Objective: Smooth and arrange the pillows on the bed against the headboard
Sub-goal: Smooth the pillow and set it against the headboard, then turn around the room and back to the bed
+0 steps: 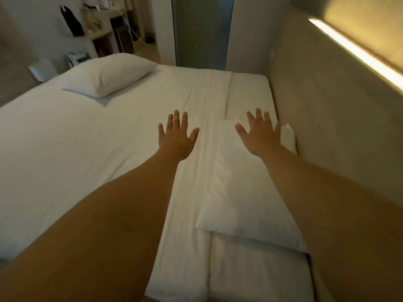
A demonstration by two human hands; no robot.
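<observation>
A white pillow (242,192) lies flat along the grey headboard (322,118) on the right side of the bed (65,136). My right hand (260,134) is spread open over that pillow's far end, fingers apart, holding nothing. My left hand (177,136) is also open with fingers spread, over the folded edge of the white duvet just left of the pillow. A second white pillow (109,75) sits plump at the far left of the bed, away from the headboard and from both hands.
A lit light strip (357,53) runs above the headboard at the right. Beyond the bed stand a shelf unit (104,29) with a dark bag (72,22) and small items near the far edge. A doorway (200,31) is straight ahead.
</observation>
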